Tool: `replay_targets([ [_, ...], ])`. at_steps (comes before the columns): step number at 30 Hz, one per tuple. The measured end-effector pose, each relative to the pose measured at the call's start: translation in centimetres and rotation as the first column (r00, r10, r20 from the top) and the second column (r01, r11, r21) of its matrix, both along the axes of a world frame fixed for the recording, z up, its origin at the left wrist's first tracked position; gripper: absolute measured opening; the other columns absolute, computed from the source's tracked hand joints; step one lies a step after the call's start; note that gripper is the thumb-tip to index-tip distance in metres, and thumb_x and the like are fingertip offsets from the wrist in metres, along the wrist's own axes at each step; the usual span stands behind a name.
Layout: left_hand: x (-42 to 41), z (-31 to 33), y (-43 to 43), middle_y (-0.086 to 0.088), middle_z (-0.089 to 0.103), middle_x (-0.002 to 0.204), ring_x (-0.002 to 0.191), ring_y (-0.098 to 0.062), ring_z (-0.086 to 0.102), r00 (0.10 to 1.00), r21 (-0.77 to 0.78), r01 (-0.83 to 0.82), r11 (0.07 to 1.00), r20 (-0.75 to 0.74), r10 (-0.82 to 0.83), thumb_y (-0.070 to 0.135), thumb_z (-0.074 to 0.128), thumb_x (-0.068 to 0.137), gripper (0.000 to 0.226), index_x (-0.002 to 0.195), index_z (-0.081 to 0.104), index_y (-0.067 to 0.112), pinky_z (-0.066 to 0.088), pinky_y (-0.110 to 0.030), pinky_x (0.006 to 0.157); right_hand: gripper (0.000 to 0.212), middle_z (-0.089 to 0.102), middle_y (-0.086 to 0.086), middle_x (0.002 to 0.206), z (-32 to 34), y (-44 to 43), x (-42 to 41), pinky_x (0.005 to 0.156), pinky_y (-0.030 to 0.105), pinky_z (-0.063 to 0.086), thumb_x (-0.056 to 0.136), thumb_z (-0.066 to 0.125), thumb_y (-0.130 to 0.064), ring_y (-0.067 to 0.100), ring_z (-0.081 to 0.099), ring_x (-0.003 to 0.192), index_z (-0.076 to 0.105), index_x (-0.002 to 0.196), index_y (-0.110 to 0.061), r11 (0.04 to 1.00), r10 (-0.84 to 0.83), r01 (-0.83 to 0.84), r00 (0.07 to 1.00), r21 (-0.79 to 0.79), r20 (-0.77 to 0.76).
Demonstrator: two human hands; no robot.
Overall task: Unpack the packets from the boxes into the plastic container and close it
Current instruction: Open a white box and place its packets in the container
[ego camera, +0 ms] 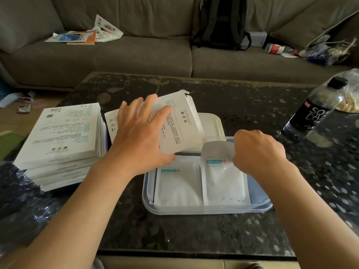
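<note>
My left hand [142, 133] holds an opened white box [179, 121] tilted above the far edge of the clear plastic container [206, 210]; its thumb is under the box and its fingers are spread over the top. My right hand [256, 150] pinches the upper edge of a white packet [223, 179] lying in the container's right half. Another white packet [177, 187] lies flat in the left half. The container's white lid [210, 121] rests on the table behind the box. A stack of several white boxes [62, 140] stands at the left.
A dark-labelled water bottle [314, 111] stands at the right on the dark speckled table [174, 233], with a clear bag [349, 94] behind it. The grey sofa [136, 55] beyond holds papers [87, 33], a black backpack [221, 22] and another bottle [277, 48].
</note>
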State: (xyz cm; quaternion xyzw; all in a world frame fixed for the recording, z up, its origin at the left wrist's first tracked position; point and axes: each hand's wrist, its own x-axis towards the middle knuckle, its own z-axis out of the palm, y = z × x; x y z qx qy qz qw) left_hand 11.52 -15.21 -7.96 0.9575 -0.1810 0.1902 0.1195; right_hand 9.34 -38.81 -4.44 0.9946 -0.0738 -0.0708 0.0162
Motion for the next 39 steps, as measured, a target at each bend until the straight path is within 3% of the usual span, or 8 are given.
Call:
replay_targets([
  [5, 0.0, -0.1, -0.1, -0.012, 0.036, 0.154, 0.141, -0.040, 0.035, 1.000, -0.006, 0.014, 1.000, 0.005, -0.014, 0.060, 0.077, 0.054, 0.105, 0.145, 0.041, 0.024, 0.017, -0.068, 0.120, 0.031, 0.059, 0.004, 0.094, -0.4, 0.4, -0.1, 0.063, 0.033, 0.049, 0.088, 0.072, -0.018, 0.021, 0.061, 0.078, 0.060, 0.117, -0.018, 0.998, -0.038, 0.041, 0.998, -0.045, 0.056],
  [9, 0.1, -0.2, -0.2, -0.012, 0.036, 0.154, 0.141, -0.039, 0.034, 1.000, -0.011, 0.015, 1.000, 0.002, -0.015, 0.060, 0.077, 0.054, 0.104, 0.145, 0.041, 0.024, 0.016, -0.068, 0.120, 0.031, 0.062, 0.000, 0.091, -0.5, 0.6, 0.0, 0.059, 0.027, 0.049, 0.088, 0.074, -0.022, 0.015, 0.061, 0.073, 0.058, 0.115, -0.020, 0.997, 0.080, -0.080, 0.996, 0.005, 0.038],
  [11, 0.0, -0.3, -0.3, -0.012, 0.036, 0.154, 0.141, -0.039, 0.035, 1.000, -0.004, 0.021, 1.000, 0.000, -0.021, 0.061, 0.077, 0.054, 0.104, 0.145, 0.041, 0.024, 0.016, -0.068, 0.120, 0.049, 0.064, -0.002, 0.114, -1.4, 0.7, 0.1, 0.080, 0.031, 0.056, 0.085, 0.078, -0.034, 0.017, 0.064, 0.096, 0.055, 0.128, -0.026, 0.971, 0.238, -0.235, 0.968, 0.054, -0.077],
  [13, 0.0, -0.3, -0.3, -0.011, 0.036, 0.155, 0.141, -0.039, 0.035, 1.000, -0.005, 0.021, 1.000, -0.001, -0.021, 0.063, 0.077, 0.055, 0.105, 0.145, 0.041, 0.025, 0.016, -0.067, 0.120, 0.071, 0.055, -0.005, 0.138, -2.3, 0.7, 0.0, 0.105, 0.040, 0.046, 0.081, 0.080, -0.044, 0.020, 0.056, 0.123, 0.046, 0.142, -0.033, 0.932, 0.358, -0.343, 0.921, 0.115, -0.153],
  [15, 0.0, -0.3, -0.3, -0.011, 0.036, 0.155, 0.141, -0.039, 0.035, 1.000, -0.012, 0.018, 1.000, -0.002, -0.018, 0.064, 0.077, 0.055, 0.104, 0.145, 0.040, 0.025, 0.016, -0.067, 0.120, 0.087, 0.046, -0.007, 0.148, -3.0, 0.8, -0.1, 0.112, 0.043, 0.040, 0.078, 0.082, -0.047, 0.022, 0.047, 0.134, 0.035, 0.151, -0.037, 0.909, 0.412, -0.388, 0.892, 0.154, -0.186],
  [20, 0.0, -0.2, -0.2, -0.010, 0.035, 0.154, 0.140, -0.037, 0.035, 1.000, -0.008, 0.021, 1.000, -0.010, -0.021, 0.064, 0.076, 0.054, 0.105, 0.145, 0.039, 0.027, 0.017, -0.066, 0.121, 0.108, 0.036, 0.000, 0.147, -4.6, 0.7, -0.2, 0.113, 0.046, 0.041, 0.072, 0.082, -0.057, 0.028, 0.041, 0.137, 0.016, 0.156, -0.042, 0.894, 0.448, -0.429, 0.838, 0.131, -0.311],
  [29, -0.1, -0.3, -0.1, -0.009, 0.035, 0.155, 0.140, -0.036, 0.034, 0.999, -0.012, 0.024, 1.000, -0.027, -0.024, 0.066, 0.076, 0.055, 0.105, 0.145, 0.038, 0.028, 0.016, -0.065, 0.121, 0.112, 0.027, 0.002, 0.159, -4.9, 0.5, 0.1, 0.116, 0.052, 0.034, 0.068, 0.076, -0.071, 0.032, 0.032, 0.145, 0.017, 0.157, -0.038, 0.930, 0.364, -0.351, 0.845, 0.107, -0.393],
  [39, -0.2, -0.2, -0.3, -0.009, 0.033, 0.157, 0.142, -0.036, 0.032, 0.998, 0.019, 0.019, 1.000, -0.067, -0.018, 0.068, 0.074, 0.055, 0.107, 0.147, 0.038, 0.027, 0.014, -0.064, 0.122, 0.096, 0.042, 0.012, 0.149, -4.7, 1.5, -0.8, 0.107, 0.048, 0.047, 0.070, 0.074, -0.071, 0.034, 0.047, 0.132, 0.040, 0.146, -0.021, 0.931, 0.307, -0.362, 0.850, -0.050, -0.428],
])
